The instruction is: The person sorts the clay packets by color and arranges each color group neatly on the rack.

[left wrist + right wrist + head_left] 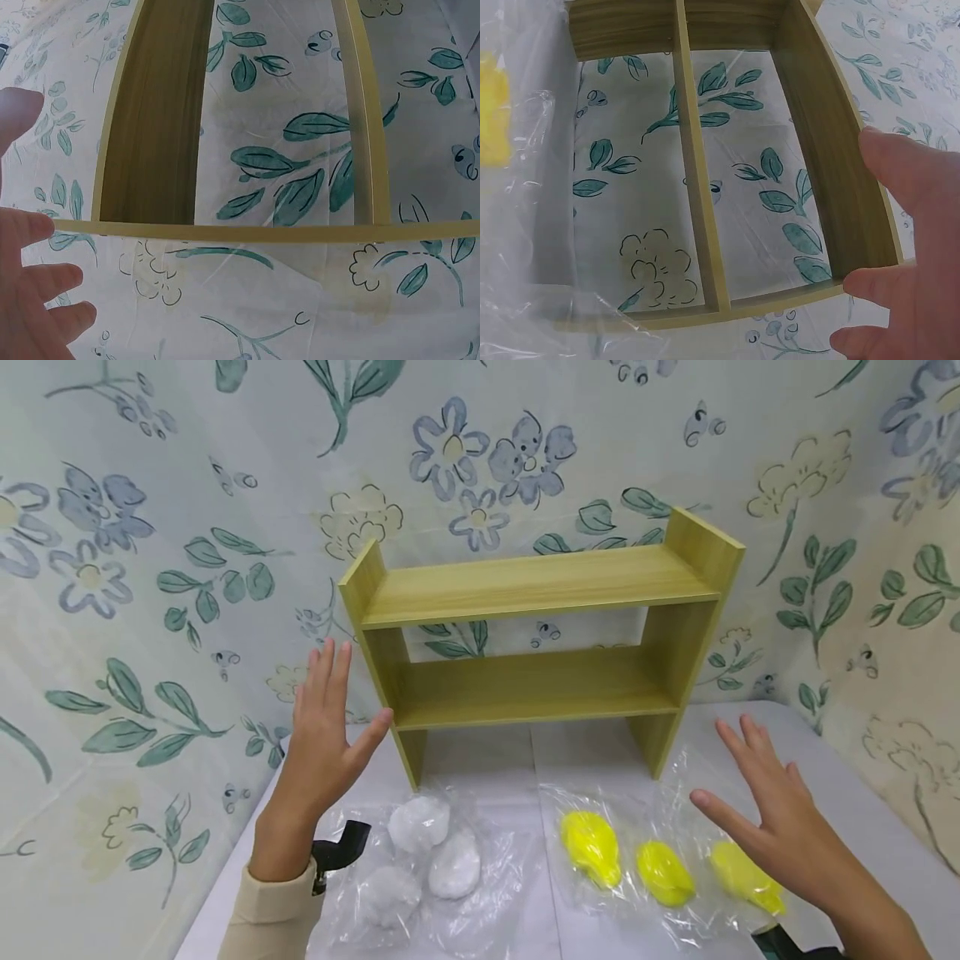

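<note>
A small two-tier wooden shelf [525, 689] with light wood grain stands upright at the back of the table. My left hand [322, 747] is raised beside its left side, fingers straight, thumb spread toward the side panel; I cannot tell whether the thumb touches it. To the right of the shelf hovers my right hand [783, 818], its fingers extended and holding nothing. In the right wrist view, fingers [881, 285] overlap the shelf's edge [840, 172]. The left wrist view shows spread fingers [45, 285] near a shelf corner [97, 225].
In front of the shelf, clear plastic bags hold white lumps [453, 864] on the left and yellow lumps [590, 847] on the right. One yellow lump [742, 872] lies partly behind the right hand. A white cloth covers the table [517, 760]; flowered fabric [225, 510] hangs behind.
</note>
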`<state>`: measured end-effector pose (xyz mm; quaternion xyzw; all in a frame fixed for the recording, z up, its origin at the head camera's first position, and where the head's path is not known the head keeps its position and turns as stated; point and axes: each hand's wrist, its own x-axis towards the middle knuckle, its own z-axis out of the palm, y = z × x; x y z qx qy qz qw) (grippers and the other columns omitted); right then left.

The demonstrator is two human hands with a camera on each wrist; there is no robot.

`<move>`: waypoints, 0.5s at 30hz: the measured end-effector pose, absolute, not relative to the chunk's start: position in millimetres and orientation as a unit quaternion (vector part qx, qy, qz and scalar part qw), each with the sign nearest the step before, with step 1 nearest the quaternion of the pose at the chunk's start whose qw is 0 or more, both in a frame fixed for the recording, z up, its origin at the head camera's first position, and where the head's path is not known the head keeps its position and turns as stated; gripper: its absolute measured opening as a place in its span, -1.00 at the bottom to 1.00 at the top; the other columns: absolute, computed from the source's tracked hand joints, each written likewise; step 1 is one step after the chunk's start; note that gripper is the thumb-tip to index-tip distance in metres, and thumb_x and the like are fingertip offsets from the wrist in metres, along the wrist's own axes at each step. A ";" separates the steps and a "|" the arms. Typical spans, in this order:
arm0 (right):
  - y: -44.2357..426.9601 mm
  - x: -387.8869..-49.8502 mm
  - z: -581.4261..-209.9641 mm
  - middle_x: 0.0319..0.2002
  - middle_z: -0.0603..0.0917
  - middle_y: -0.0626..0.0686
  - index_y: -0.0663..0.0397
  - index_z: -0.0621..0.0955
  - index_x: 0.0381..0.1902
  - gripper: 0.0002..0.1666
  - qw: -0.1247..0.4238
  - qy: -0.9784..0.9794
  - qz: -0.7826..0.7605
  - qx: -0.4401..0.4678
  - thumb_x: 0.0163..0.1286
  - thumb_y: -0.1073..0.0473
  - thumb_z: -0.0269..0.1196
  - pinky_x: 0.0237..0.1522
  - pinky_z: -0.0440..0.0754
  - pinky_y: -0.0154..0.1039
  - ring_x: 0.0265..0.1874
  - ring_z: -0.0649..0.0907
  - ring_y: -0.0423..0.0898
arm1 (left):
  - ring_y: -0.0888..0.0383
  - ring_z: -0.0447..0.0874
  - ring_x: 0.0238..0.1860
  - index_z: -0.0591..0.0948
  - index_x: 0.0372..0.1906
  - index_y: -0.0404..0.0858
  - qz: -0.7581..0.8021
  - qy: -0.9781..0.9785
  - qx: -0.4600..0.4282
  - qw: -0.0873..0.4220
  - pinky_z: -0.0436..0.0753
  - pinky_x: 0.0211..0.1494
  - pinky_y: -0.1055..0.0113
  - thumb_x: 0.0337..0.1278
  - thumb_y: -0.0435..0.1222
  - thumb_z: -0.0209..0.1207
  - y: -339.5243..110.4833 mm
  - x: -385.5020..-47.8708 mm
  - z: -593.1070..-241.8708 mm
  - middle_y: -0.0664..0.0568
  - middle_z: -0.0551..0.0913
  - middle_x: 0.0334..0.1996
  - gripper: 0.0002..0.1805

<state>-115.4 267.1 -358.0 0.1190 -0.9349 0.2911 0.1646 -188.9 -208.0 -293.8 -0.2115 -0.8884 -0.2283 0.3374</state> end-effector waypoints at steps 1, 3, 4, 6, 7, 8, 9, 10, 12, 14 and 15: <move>269.1 -114.9 -359.2 0.53 -0.30 0.16 -0.10 -0.12 0.56 0.07 0.160 -0.933 0.297 0.121 0.31 -0.02 0.26 0.22 -0.64 0.32 0.48 -0.33 0.17 | -0.05 -0.35 0.53 -0.10 0.55 -0.08 -0.232 -0.887 -0.212 0.339 -0.17 0.42 -0.30 0.26 0.06 0.06 -209.7 -190.8 -293.4 0.03 -0.19 0.55 -0.09; 272.8 -114.1 -362.2 0.53 -0.31 0.15 -0.13 -0.12 0.56 0.06 0.152 -0.931 0.308 0.124 0.32 0.00 0.26 0.22 -0.65 0.31 0.48 -0.33 0.17 | -0.05 -0.33 0.53 -0.09 0.55 -0.11 -0.239 -0.884 -0.215 0.340 -0.14 0.43 -0.27 0.27 0.04 0.06 -212.8 -194.2 -292.0 0.01 -0.17 0.55 -0.10; 274.4 -113.9 -363.8 0.53 -0.32 0.15 -0.13 -0.12 0.56 0.06 0.149 -0.930 0.311 0.123 0.32 0.00 0.26 0.23 -0.66 0.30 0.47 -0.34 0.18 | -0.05 -0.33 0.53 -0.09 0.55 -0.12 -0.242 -0.882 -0.216 0.341 -0.12 0.43 -0.25 0.27 0.04 0.05 -214.0 -195.9 -291.0 0.01 -0.17 0.55 -0.11; 277.4 -114.3 -366.8 0.53 -0.34 0.15 -0.14 -0.13 0.56 0.05 0.141 -0.932 0.314 0.118 0.33 0.00 0.25 0.23 -0.66 0.29 0.47 -0.35 0.20 | -0.04 -0.31 0.53 -0.09 0.55 -0.13 -0.247 -0.880 -0.219 0.341 -0.10 0.45 -0.22 0.29 0.05 0.04 -215.7 -199.3 -288.3 0.01 -0.16 0.55 -0.12; 278.6 -114.7 -368.5 0.52 -0.35 0.16 -0.14 -0.14 0.56 0.05 0.136 -0.933 0.314 0.114 0.33 0.00 0.24 0.23 -0.66 0.29 0.46 -0.36 0.22 | -0.03 -0.30 0.53 -0.09 0.55 -0.13 -0.251 -0.878 -0.221 0.341 -0.08 0.45 -0.20 0.29 0.04 0.03 -216.2 -201.2 -286.6 0.01 -0.16 0.55 -0.12; 279.7 -115.3 -370.2 0.52 -0.36 0.17 -0.13 -0.14 0.56 0.05 0.130 -0.935 0.312 0.110 0.34 -0.02 0.24 0.23 -0.66 0.29 0.45 -0.37 0.23 | -0.01 -0.28 0.53 -0.09 0.55 -0.12 -0.253 -0.877 -0.222 0.342 -0.07 0.46 -0.18 0.29 0.05 0.03 -216.4 -203.1 -284.6 0.03 -0.16 0.55 -0.12; 280.5 -115.7 -372.0 0.52 -0.38 0.19 -0.13 -0.15 0.56 0.06 0.124 -0.937 0.310 0.103 0.34 -0.03 0.23 0.22 -0.66 0.29 0.45 -0.38 0.25 | 0.00 -0.26 0.53 -0.10 0.55 -0.11 -0.255 -0.876 -0.223 0.344 -0.05 0.46 -0.16 0.29 0.05 0.02 -216.5 -205.3 -282.4 0.04 -0.15 0.55 -0.12; 281.3 -116.1 -373.8 0.51 -0.39 0.20 -0.12 -0.16 0.56 0.06 0.117 -0.939 0.308 0.098 0.35 -0.04 0.22 0.22 -0.66 0.29 0.44 -0.38 0.26 | 0.02 -0.24 0.53 -0.10 0.55 -0.10 -0.259 -0.875 -0.223 0.344 -0.04 0.47 -0.14 0.30 0.04 0.02 -216.4 -207.4 -280.2 0.05 -0.14 0.55 -0.13; 282.8 -116.7 -377.2 0.50 -0.41 0.22 -0.10 -0.17 0.56 0.06 0.107 -0.942 0.306 0.089 0.36 -0.06 0.21 0.21 -0.66 0.30 0.43 -0.40 0.27 | 0.04 -0.19 0.53 -0.09 0.55 -0.09 -0.266 -0.872 -0.225 0.345 -0.01 0.47 -0.11 0.29 0.03 0.02 -216.1 -211.8 -275.3 0.06 -0.12 0.54 -0.14; 284.1 -117.3 -380.8 0.50 -0.42 0.25 -0.06 -0.18 0.55 0.06 0.099 -0.945 0.302 0.078 0.36 -0.09 0.20 0.20 -0.65 0.31 0.42 -0.41 0.29 | 0.05 -0.16 0.52 -0.09 0.55 -0.09 -0.273 -0.871 -0.223 0.342 0.02 0.47 -0.10 0.29 0.02 0.03 -216.0 -216.3 -270.7 0.07 -0.10 0.54 -0.14; 284.6 -117.9 -382.5 0.49 -0.42 0.26 -0.04 -0.18 0.55 0.06 0.095 -0.946 0.300 0.071 0.36 -0.10 0.19 0.20 -0.64 0.32 0.42 -0.42 0.29 | 0.06 -0.14 0.52 -0.09 0.55 -0.08 -0.279 -0.871 -0.222 0.339 0.03 0.47 -0.10 0.30 0.00 0.02 -216.3 -218.4 -268.3 0.07 -0.09 0.54 -0.15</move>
